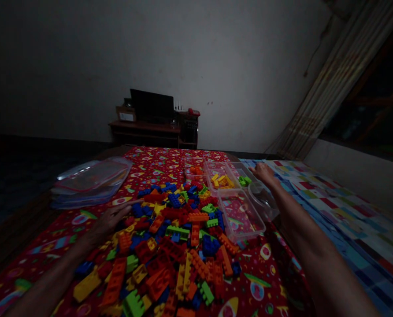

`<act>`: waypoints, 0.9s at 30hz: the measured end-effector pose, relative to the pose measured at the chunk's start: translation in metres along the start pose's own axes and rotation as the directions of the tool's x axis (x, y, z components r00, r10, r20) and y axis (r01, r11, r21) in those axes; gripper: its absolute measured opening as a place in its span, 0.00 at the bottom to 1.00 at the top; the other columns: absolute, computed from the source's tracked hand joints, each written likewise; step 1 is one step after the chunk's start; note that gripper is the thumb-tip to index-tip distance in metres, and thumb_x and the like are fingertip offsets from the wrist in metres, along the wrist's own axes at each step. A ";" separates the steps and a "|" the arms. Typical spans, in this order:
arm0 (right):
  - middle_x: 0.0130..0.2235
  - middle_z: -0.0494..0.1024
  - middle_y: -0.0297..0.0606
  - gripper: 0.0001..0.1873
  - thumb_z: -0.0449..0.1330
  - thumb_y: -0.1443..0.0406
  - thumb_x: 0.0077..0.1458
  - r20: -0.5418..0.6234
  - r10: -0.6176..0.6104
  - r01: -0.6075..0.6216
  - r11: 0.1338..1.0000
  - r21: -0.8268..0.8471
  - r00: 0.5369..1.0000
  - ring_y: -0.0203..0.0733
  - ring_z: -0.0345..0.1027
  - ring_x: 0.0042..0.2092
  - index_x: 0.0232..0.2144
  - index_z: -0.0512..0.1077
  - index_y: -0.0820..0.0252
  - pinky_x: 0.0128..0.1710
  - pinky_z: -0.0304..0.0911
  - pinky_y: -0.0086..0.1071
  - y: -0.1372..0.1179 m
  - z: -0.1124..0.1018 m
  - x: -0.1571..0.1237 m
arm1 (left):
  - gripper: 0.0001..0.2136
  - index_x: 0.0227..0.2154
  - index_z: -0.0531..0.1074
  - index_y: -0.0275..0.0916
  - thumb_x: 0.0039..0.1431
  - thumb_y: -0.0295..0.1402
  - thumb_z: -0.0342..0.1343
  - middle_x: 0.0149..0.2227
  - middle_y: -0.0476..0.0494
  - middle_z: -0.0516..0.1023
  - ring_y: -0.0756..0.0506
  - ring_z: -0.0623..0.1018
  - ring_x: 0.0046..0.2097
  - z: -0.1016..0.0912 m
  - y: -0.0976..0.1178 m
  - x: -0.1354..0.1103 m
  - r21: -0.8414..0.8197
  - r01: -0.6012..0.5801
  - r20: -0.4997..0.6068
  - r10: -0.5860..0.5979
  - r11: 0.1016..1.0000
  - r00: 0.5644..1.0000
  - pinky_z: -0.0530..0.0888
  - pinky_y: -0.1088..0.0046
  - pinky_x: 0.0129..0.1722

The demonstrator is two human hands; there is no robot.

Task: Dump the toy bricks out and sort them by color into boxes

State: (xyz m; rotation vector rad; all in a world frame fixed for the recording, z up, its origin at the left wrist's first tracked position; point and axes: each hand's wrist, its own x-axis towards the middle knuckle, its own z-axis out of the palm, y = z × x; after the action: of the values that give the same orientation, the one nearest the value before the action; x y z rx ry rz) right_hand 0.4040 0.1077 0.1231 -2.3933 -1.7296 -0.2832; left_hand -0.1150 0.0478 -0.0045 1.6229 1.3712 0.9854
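A large pile of toy building bricks in red, orange, yellow, green and blue covers the middle of the table. My left hand reaches to the pile's left edge, fingers stretched out beside blue bricks. Over the right rim of the clear box with green bricks is my right hand. Its fingers are curled, and anything in them is hidden. Neighbouring clear boxes hold yellow bricks and orange bricks. Nearer me, another clear box shows only the cloth through its bottom.
A round clear container stands right of the boxes. Stacked clear lids lie at the left on the red patterned tablecloth. To the right is a bed with a checked cover. A desk with a monitor stands by the far wall.
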 end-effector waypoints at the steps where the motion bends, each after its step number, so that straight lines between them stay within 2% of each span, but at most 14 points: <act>1: 0.39 0.79 0.56 0.23 0.51 0.55 0.62 -0.002 0.004 -0.004 1.000 0.006 1.000 0.49 0.73 0.39 0.39 0.78 0.69 0.30 0.55 0.31 -0.003 -0.001 -0.001 | 0.35 0.46 0.78 0.40 0.44 0.63 0.54 0.51 0.41 0.79 0.33 0.74 0.55 0.000 0.000 0.000 0.007 -0.009 0.004 0.009 1.000 1.000 0.68 0.56 0.57; 3: 0.35 0.80 0.52 0.23 0.49 0.56 0.62 0.002 -0.010 0.010 0.999 0.031 1.000 0.45 0.72 0.36 0.34 0.79 0.67 0.29 0.54 0.30 -0.012 -0.005 -0.006 | 0.35 0.46 0.78 0.40 0.45 0.63 0.54 0.51 0.42 0.78 0.34 0.74 0.56 0.002 0.001 -0.001 -0.003 -0.026 -0.025 0.026 1.000 0.999 0.66 0.57 0.58; 6: 0.28 0.78 0.45 0.23 0.48 0.60 0.62 0.002 -0.200 0.198 0.973 0.120 0.980 0.39 0.69 0.30 0.27 0.78 0.66 0.27 0.51 0.28 -0.032 -0.012 -0.021 | 0.34 0.47 0.78 0.41 0.46 0.62 0.54 0.51 0.42 0.78 0.34 0.74 0.55 0.006 0.004 -0.005 -0.024 -0.031 -0.085 0.028 0.999 0.996 0.64 0.57 0.60; 9: 0.28 0.78 0.42 0.19 0.50 0.63 0.60 -0.008 -0.433 0.427 0.885 0.185 0.901 0.35 0.68 0.29 0.28 0.78 0.65 0.27 0.50 0.27 -0.048 -0.015 -0.040 | 0.35 0.48 0.77 0.40 0.45 0.63 0.55 0.51 0.42 0.78 0.33 0.74 0.54 0.004 0.004 -0.005 -0.014 -0.010 -0.059 0.009 1.000 0.998 0.65 0.57 0.59; 11: 0.31 0.79 0.44 0.13 0.53 0.66 0.56 -0.003 -0.503 0.498 0.855 0.147 0.864 0.36 0.69 0.30 0.31 0.78 0.64 0.27 0.51 0.27 -0.054 -0.015 -0.046 | 0.36 0.49 0.76 0.39 0.45 0.63 0.54 0.51 0.41 0.78 0.33 0.75 0.54 0.001 0.002 -0.002 -0.006 0.002 -0.006 -0.002 1.000 1.000 0.66 0.56 0.58; 14: 0.33 0.80 0.45 0.12 0.55 0.71 0.51 0.073 -0.464 0.461 0.886 0.053 0.883 0.37 0.70 0.32 0.34 0.79 0.64 0.28 0.52 0.26 -0.054 -0.014 -0.042 | 0.37 0.51 0.75 0.38 0.46 0.62 0.54 0.50 0.41 0.79 0.34 0.76 0.53 -0.001 0.000 0.000 -0.002 0.013 0.025 -0.013 1.000 1.000 0.67 0.56 0.57; 19: 0.28 0.80 0.39 0.13 0.54 0.70 0.52 0.329 -0.389 0.362 0.921 0.143 0.860 0.35 0.71 0.30 0.26 0.78 0.65 0.28 0.56 0.22 -0.039 -0.011 -0.015 | 0.34 0.49 0.77 0.40 0.47 0.61 0.54 0.49 0.43 0.80 0.35 0.77 0.51 0.008 0.009 -0.009 -0.038 -0.014 -0.096 0.011 0.999 0.995 0.68 0.59 0.57; 22: 0.29 0.80 0.41 0.12 0.54 0.73 0.50 0.311 -0.287 0.275 0.958 0.085 0.906 0.38 0.73 0.32 0.27 0.78 0.65 0.28 0.57 0.23 -0.030 -0.007 -0.006 | 0.33 0.46 0.78 0.40 0.46 0.62 0.54 0.49 0.43 0.80 0.35 0.77 0.52 0.013 0.015 -0.013 -0.026 -0.025 -0.123 0.022 0.999 0.992 0.67 0.59 0.58; 25: 0.36 0.81 0.45 0.16 0.52 0.75 0.49 0.217 -0.243 0.237 0.970 0.053 0.945 0.41 0.74 0.38 0.36 0.79 0.66 0.31 0.58 0.24 -0.025 -0.002 -0.003 | 0.33 0.46 0.78 0.41 0.46 0.62 0.54 0.49 0.44 0.80 0.35 0.76 0.52 0.013 0.016 -0.013 -0.021 -0.013 -0.120 0.010 1.000 0.993 0.67 0.58 0.58; 27: 0.37 0.81 0.42 0.20 0.51 0.74 0.52 0.200 -0.253 0.240 0.967 0.084 0.947 0.40 0.74 0.39 0.42 0.78 0.64 0.32 0.60 0.23 -0.025 0.001 -0.004 | 0.34 0.47 0.78 0.41 0.45 0.62 0.54 0.49 0.44 0.80 0.35 0.76 0.52 0.011 0.012 -0.010 -0.019 -0.002 -0.117 0.000 1.000 0.993 0.67 0.58 0.58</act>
State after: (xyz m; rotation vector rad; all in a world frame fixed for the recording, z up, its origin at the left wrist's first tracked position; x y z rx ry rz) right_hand 0.3791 0.1126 0.1215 -2.2329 -2.1039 -0.0091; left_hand -0.1017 0.0352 0.0017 1.5725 1.4341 1.1059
